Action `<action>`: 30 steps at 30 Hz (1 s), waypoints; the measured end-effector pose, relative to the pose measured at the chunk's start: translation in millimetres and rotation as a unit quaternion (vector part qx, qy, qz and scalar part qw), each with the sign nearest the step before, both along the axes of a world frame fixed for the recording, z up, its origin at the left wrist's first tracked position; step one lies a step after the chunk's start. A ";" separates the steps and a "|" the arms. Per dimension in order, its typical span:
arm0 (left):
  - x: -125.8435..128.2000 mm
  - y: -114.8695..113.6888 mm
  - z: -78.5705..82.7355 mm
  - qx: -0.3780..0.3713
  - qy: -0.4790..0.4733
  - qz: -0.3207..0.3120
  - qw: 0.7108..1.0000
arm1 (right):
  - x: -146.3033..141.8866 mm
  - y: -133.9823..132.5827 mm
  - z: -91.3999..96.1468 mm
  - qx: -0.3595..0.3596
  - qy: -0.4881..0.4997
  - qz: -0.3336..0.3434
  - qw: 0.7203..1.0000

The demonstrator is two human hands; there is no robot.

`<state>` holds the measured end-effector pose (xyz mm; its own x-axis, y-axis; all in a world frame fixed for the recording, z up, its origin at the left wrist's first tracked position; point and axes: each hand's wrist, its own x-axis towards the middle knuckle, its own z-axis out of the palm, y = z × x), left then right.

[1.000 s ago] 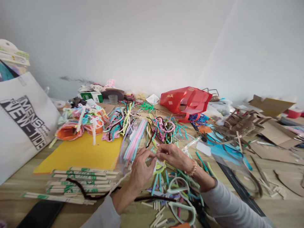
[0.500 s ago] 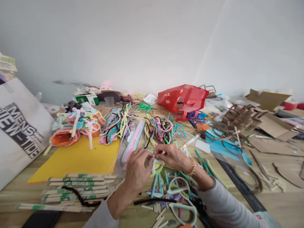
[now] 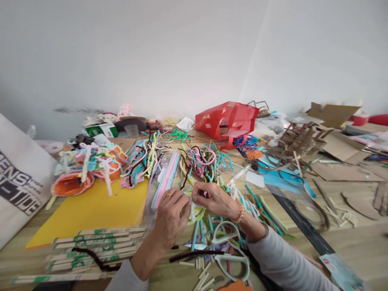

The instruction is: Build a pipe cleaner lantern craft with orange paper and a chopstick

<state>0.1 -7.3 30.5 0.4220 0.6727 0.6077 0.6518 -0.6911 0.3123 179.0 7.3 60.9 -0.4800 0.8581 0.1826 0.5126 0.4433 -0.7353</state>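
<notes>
My left hand (image 3: 171, 216) and my right hand (image 3: 214, 199) meet over the middle of the table, fingers pinched together on a small white and yellow pipe-cleaner piece (image 3: 194, 210). A ring shows on the left hand, a bead bracelet on the right wrist. Just beyond the hands lies a tangle of coloured pipe cleaners (image 3: 201, 159). A clear bag of pastel pipe cleaners (image 3: 165, 180) lies to the left of them. Pale green scissors (image 3: 232, 258) lie below my right forearm.
A yellow sheet (image 3: 91, 208) and wrapped chopsticks (image 3: 87, 246) lie at the left, orange and pastel craft flowers (image 3: 87, 169) behind them. A white printed tote bag (image 3: 18, 186) stands far left. A red bag (image 3: 227, 119) sits at the back, cardboard scraps (image 3: 333, 157) at the right.
The view has swung right and a little down, so everything has slid left in the picture. Both hands stay pinched on the small piece, working it slightly.
</notes>
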 end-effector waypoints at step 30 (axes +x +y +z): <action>0.9 -1.2 -18.4 0.021 -0.151 -0.020 0.988 | -12.0 -6.4 -10.1 0.071 -0.003 -0.047 0.996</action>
<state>1.0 -8.4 12.1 0.2425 0.6306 0.7372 0.5044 -0.7311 0.4594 167.0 1.0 50.8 -0.4003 0.8649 0.3028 0.5616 0.4926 -0.6648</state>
